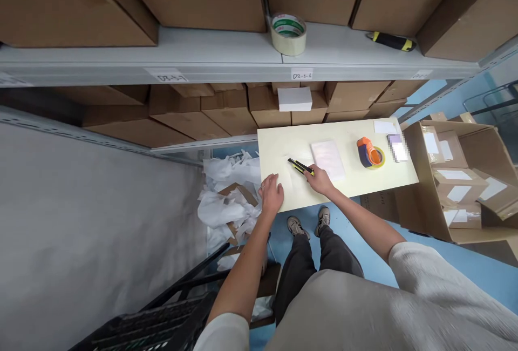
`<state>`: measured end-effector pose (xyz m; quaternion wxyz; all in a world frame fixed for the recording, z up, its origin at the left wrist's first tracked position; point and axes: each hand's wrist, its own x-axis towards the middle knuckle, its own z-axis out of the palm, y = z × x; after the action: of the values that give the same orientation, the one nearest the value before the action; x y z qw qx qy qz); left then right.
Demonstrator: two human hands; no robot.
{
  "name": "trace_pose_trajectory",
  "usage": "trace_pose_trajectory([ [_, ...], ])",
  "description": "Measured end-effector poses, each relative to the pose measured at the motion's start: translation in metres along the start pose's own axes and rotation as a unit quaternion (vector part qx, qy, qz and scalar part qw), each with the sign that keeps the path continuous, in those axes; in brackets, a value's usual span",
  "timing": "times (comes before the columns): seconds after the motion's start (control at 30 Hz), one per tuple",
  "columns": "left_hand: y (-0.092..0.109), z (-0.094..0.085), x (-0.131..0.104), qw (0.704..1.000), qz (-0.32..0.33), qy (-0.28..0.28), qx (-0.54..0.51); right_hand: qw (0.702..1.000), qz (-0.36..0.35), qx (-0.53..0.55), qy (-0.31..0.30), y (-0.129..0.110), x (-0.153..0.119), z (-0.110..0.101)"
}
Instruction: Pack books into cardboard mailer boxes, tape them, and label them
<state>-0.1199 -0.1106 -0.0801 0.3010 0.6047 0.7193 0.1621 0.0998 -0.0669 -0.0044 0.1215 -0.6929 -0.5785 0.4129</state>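
Note:
My right hand (319,180) is closed around the handle of a black and yellow box cutter (300,167). Its tip points left, over the pale cream tabletop (279,146). My left hand (272,194) rests at the table's left front corner, fingers lying on the surface and holding nothing. Just beyond my right hand lies a flat, whitish, shiny stack or packet (328,159); its kind is unclear. An orange and dark blue tape dispenser (366,151) sits farther right, with a yellow tape roll against it.
Cardboard boxes fill the shelf (226,54) ahead, where a tape roll (288,35) and another yellow-black cutter (392,41) lie. Crumpled white packing material (226,205) is heaped left of the table. A large open carton (424,200) with small boxes stands right.

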Motion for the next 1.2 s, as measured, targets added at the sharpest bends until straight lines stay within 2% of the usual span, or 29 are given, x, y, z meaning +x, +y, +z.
trace_pose_trajectory([
  [0.17, -0.010, -0.006, 0.003, 1.000, 0.018, -0.009, -0.002, 0.996, 0.000, -0.091, 0.018, -0.021, 0.020, 0.026],
  [0.33, -0.019, -0.010, -0.001, 0.999, 0.045, -0.018, -0.002, 0.991, 0.012, -0.131, 0.023, -0.025, 0.021, 0.034],
  [0.57, -0.022, -0.009, -0.004, 0.998, 0.060, -0.012, 0.004, 0.992, 0.023, -0.123, 0.011, -0.016, -0.007, 0.033],
  [0.8, -0.023, -0.004, -0.007, 0.997, 0.072, -0.016, 0.009, 0.992, 0.024, -0.122, 0.010, 0.006, -0.039, 0.037],
  [1.2, -0.019, 0.001, -0.007, 0.998, 0.061, -0.018, 0.008, 0.989, 0.016, -0.142, -0.030, 0.040, -0.088, 0.036],
])
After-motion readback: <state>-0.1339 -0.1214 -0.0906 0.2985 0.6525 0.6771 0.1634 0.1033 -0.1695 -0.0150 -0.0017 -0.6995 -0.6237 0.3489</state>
